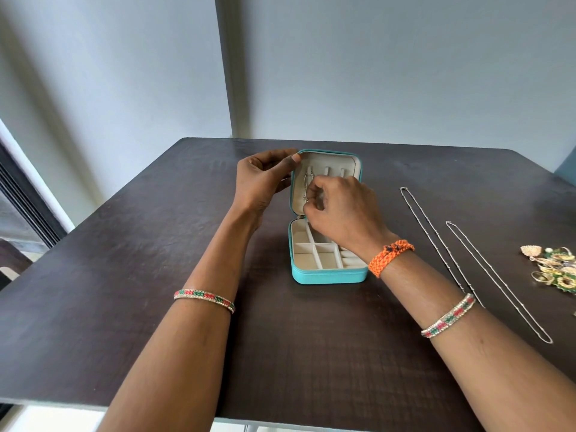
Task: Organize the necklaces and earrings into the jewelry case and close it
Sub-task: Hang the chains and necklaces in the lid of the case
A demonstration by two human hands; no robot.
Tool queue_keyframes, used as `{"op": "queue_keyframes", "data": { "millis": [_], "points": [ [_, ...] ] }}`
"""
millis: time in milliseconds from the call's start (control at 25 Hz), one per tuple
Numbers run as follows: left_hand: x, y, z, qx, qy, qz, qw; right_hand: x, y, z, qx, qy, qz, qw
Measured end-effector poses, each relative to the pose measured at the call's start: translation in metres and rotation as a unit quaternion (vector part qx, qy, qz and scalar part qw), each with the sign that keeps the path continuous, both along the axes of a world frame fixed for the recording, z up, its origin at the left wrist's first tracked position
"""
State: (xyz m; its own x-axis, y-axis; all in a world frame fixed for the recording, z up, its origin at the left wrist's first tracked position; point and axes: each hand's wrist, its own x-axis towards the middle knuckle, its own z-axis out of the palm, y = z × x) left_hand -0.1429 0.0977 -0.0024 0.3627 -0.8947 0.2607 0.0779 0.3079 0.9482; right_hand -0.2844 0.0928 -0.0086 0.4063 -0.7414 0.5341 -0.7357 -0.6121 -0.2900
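The right hand (341, 207) covers the right part of the jewelry case (327, 275) lid's lining and the far right compartments of its tray, so what lies there cannot be told. The thin chain (307, 188) it pinches is too fine to follow. At the tabletop's (124, 275) right edge, the earring pile (554, 269) is cut off by the frame, its pieces too tangled to count.

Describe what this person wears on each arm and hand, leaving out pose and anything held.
Both forearms are bare, with no sleeves in view. The left arm has one thin bangle patterned in red, green and white stones. The right arm has a matching bangle and, nearer the right hand, a braided orange wristband with a small dark knot. No rings or gloves show on the left hand.
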Motion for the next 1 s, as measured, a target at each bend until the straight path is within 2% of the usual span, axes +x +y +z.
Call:
{"op": "queue_keyframes", "data": {
  "millis": [240,360,520,680,800,880,1000],
  "points": [
    [0.0021,0.0006,-0.0036,-0.001,-0.02,0.005,1.0,-0.0013,0.0003,0.0034,-0.015,0.026,-0.007,1.0],
    [0.0028,0.0005,-0.0037,0.002,-0.02,0.006,1.0,-0.0053,0.0023,0.0053,-0.047,-0.021,-0.01,0.999],
    [0.0046,-0.0008,-0.0038,0.003,-0.025,0.007,1.0,-0.0058,0.0037,0.0049,-0.04,-0.094,-0.003,0.995],
    [0.0043,-0.0009,-0.0026,-0.002,-0.027,0.002,1.0,-0.0048,0.0045,0.0034,-0.001,-0.05,0.013,0.999],
    [0.0042,-0.0011,-0.0021,-0.005,-0.021,-0.001,1.0,-0.0054,0.0034,0.0027,-0.006,-0.041,0.021,0.999],
    [0.0043,-0.0014,-0.0023,-0.004,-0.017,-0.005,1.0,-0.0057,0.0029,0.0028,-0.026,-0.071,0.015,0.997],
    [0.0058,-0.0033,-0.0041,0.007,-0.001,-0.021,1.0,-0.0074,-0.0001,0.0027,-0.067,-0.162,-0.032,0.984]
  ]
}}
